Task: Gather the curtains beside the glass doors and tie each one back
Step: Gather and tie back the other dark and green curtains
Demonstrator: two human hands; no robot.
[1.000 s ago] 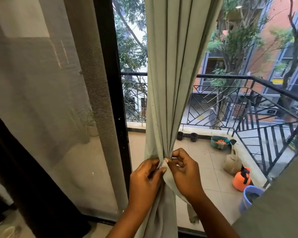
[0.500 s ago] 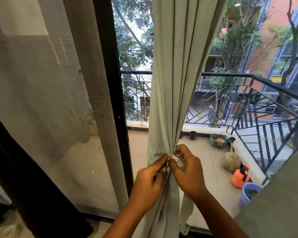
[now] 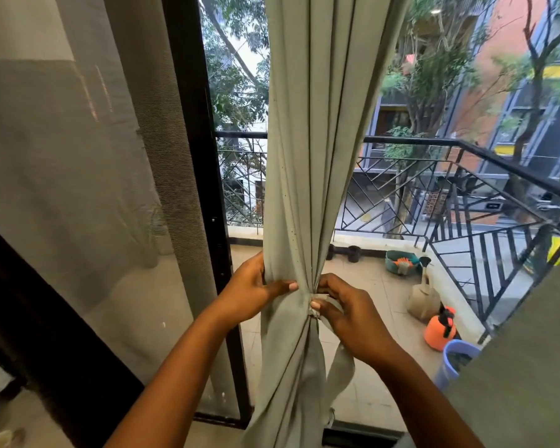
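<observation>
Head view: grey-green curtain hangs in front of the open glass doorway, just right of the black door frame, bunched to a narrow waist low down. Left hand grips the curtain's left edge at that waist, thumb across the front, fingers wrapped behind. Right hand touches the waist from the right, fingers curled, pinching a fabric tie-back strip; knot itself too small to tell, probably not finished. Strip's loose tail hangs below the right hand.
</observation>
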